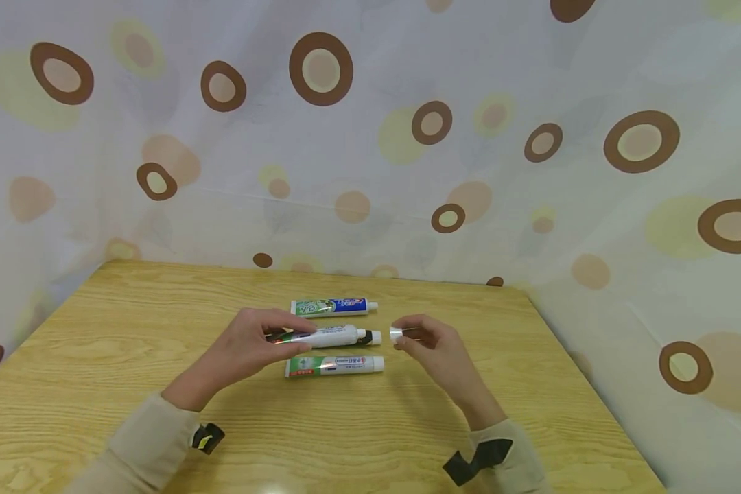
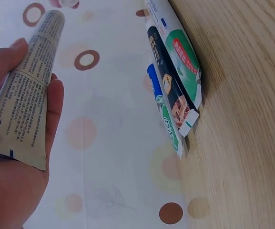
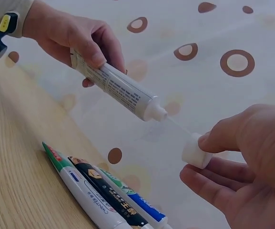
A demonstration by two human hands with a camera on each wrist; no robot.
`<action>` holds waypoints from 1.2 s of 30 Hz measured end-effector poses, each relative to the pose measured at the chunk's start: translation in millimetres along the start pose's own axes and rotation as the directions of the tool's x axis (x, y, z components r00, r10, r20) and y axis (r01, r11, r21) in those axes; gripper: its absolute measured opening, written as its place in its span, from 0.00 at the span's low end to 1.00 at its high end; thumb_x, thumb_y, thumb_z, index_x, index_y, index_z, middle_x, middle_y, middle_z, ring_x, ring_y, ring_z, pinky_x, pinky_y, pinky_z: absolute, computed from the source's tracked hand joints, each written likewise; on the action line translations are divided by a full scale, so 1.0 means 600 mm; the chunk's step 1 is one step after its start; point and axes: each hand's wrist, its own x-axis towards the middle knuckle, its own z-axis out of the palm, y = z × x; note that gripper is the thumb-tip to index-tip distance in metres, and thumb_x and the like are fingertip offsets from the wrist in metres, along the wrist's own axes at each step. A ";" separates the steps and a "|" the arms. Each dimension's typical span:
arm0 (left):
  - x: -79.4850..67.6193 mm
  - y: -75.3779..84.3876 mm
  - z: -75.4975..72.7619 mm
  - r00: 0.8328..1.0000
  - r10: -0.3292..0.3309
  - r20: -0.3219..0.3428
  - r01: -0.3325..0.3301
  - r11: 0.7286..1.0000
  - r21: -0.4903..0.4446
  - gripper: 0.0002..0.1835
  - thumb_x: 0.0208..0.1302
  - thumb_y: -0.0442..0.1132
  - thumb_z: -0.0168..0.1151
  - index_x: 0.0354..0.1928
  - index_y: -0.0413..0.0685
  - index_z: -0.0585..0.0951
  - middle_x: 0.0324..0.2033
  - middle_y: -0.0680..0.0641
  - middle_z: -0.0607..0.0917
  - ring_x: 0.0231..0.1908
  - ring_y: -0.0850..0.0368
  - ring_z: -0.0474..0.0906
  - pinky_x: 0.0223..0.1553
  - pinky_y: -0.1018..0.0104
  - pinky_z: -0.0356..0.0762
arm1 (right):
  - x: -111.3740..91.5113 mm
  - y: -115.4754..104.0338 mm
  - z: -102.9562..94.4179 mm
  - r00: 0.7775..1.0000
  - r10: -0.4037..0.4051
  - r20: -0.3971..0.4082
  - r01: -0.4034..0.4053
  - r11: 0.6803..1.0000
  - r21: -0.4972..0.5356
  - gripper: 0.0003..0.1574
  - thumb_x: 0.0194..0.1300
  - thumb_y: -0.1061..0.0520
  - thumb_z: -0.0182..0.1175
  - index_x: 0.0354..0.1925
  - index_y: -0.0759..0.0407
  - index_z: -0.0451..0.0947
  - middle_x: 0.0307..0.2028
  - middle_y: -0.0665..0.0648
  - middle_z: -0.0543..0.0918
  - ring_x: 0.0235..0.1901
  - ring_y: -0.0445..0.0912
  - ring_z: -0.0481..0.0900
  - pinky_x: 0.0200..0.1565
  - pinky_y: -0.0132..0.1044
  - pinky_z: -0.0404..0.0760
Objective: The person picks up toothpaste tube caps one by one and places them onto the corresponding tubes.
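Observation:
In the head view my left hand [image 1: 247,341] grips a white toothpaste tube [image 1: 336,335] above the table, its nozzle pointing right. The printed back of this tube fills the left wrist view's left side. To the right, my right hand [image 1: 435,346] pinches a white cap [image 3: 194,153] between thumb and fingers, apart from the bare nozzle. A thin pale strand [image 3: 179,125] stretches between nozzle and cap in the right wrist view. Below lie a blue-and-green toothpaste tube [image 1: 333,307], a black one [image 2: 168,74], partly hidden in the head view, and a green-and-white one [image 1: 339,366].
The three lying tubes are side by side on a wood-grain table [image 1: 179,302], caps toward the right. A white curtain [image 1: 370,165] with brown and yellow circles hangs behind the table and along its sides. Black straps [image 1: 478,461] are on both sleeves.

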 end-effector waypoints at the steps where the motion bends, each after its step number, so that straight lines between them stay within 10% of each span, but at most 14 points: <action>1: 0.001 0.002 0.002 1.000 0.002 0.002 -0.002 1.000 -0.005 0.10 0.61 0.44 0.71 0.45 0.63 0.88 0.43 0.56 0.90 0.32 0.62 0.79 0.31 0.70 0.77 | -0.001 -0.002 0.001 1.000 -0.009 0.010 0.009 1.000 0.014 0.16 0.71 0.59 0.60 0.55 0.57 0.79 0.50 0.61 0.84 0.47 0.48 0.84 0.50 0.36 0.82; 36: 0.010 0.013 0.035 0.997 0.009 0.070 0.005 0.979 -0.203 0.11 0.59 0.42 0.72 0.45 0.56 0.90 0.51 0.49 0.87 0.44 0.60 0.85 0.38 0.65 0.84 | -0.006 -0.020 0.019 0.994 -0.033 0.104 0.021 0.993 0.118 0.13 0.71 0.59 0.60 0.53 0.58 0.79 0.52 0.60 0.82 0.49 0.47 0.83 0.51 0.36 0.82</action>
